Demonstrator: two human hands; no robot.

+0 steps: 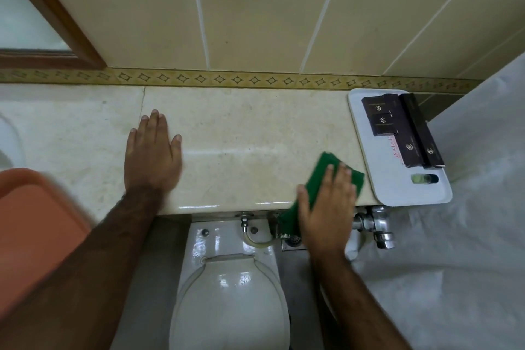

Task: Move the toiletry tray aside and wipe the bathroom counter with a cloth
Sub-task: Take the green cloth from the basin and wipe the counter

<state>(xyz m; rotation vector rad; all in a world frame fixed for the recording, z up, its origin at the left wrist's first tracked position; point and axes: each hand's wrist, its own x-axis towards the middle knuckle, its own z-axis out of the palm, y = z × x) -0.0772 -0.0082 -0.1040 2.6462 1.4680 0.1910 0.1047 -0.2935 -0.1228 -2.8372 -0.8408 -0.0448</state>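
At four o'clock the limp-looking green fabric cloth (322, 169) is pressed mid-cloth by the flat right hand (326, 207), the left hand (152, 156) spread empty.

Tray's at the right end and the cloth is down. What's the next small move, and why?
Probably sweep the right hand and green cloth leftward along the counter: the cloth sits at the front edge beside the tray, and open counter stretches toward the flat left hand.

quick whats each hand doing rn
Left hand: open, flat on the counter.
Right hand: open, pressing the green cloth onto the counter edge.
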